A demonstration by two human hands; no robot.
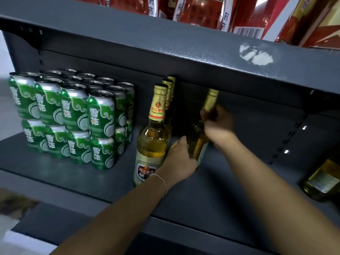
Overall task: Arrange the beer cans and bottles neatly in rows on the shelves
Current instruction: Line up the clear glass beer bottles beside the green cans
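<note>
- Gripping the gold-foil neck of a tilted beer bottle [199, 137], my right hand [219, 122] curls its fingers round it at mid-shelf, right of the bottle row; motion blur smears the bottle's label.
- My left hand [179, 159] cups the lower body of that same bottle from the near side, fingers wrapped round the glass; its fingertips are hidden behind the bottle.
- I see a row of upright bottles [152, 140] just left of it, running from near to far; only the front one shows fully, the others are mostly hidden behind it.
- Stacked green cans [73, 115] stand two high in rows on the left of the grey shelf [92, 181]; the far ones show only their tops.
- One more bottle [323, 181] lies at the right edge, cut off by the frame.
- Red boxes [202, 11] on the upper shelf are cropped at the top.
</note>
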